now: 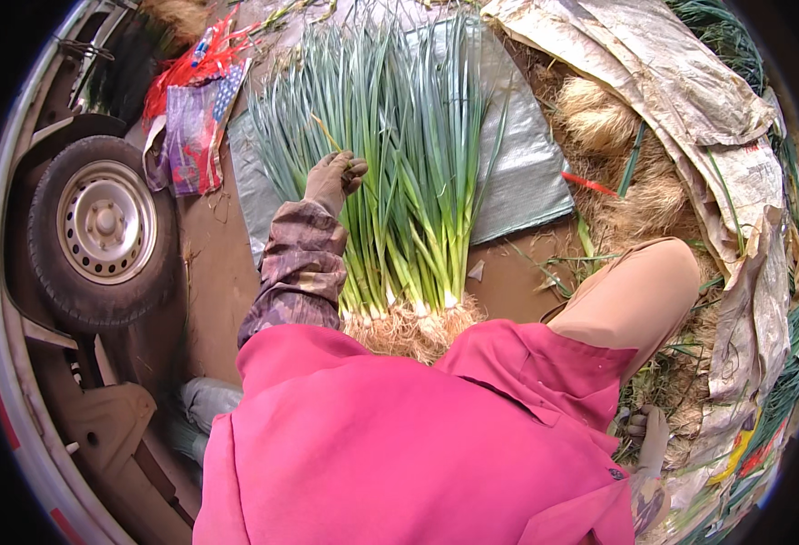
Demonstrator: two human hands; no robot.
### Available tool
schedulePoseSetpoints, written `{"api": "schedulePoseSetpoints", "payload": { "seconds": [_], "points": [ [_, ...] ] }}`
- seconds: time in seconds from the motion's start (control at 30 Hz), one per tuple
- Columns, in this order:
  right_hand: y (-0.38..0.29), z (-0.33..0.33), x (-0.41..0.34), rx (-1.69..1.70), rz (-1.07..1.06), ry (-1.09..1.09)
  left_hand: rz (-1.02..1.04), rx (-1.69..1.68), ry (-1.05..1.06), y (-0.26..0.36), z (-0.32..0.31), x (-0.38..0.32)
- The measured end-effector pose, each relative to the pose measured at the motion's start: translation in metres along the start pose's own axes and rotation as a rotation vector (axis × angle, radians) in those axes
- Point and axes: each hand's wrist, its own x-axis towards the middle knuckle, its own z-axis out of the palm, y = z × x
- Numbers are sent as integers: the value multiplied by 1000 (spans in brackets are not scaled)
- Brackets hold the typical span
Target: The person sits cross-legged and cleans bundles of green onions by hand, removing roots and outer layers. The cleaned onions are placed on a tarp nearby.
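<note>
A wide row of green onions lies before me, leaves pointing away and rooty white ends near my body. Part of it rests on a pale woven plastic sheet. My left hand, in a brownish glove, is over the left part of the leaves, its fingers closed on a thin yellowed leaf. Down at the right, beside my knee, my right hand, also gloved, is by onion roots and loose green scraps; its fingers are curled, and whether they hold anything is unclear.
At left stands a vehicle with a wheel. Red plastic strips and a patterned bag lie at upper left. More onions with dense roots are at right, partly under a large pale woven cloth. Litter lies on the brown ground.
</note>
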Motion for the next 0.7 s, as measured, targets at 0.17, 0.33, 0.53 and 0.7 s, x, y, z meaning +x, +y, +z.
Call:
{"api": "schedulePoseSetpoints", "payload": {
  "seconds": [0.17,0.33,0.53,0.7],
  "points": [
    [-2,0,1,-55,-2,-9,86,129,21,-13,-5,-16],
    [-6,3,-2,-114,6,-20,209,269,121,-13,-14,-19],
    [-15,8,-9,-113,2,-11,199,426,338,-18,-12,-20],
    [-11,2,-11,-58,15,-4,248,359,440,11,-53,-34]
  ]
}}
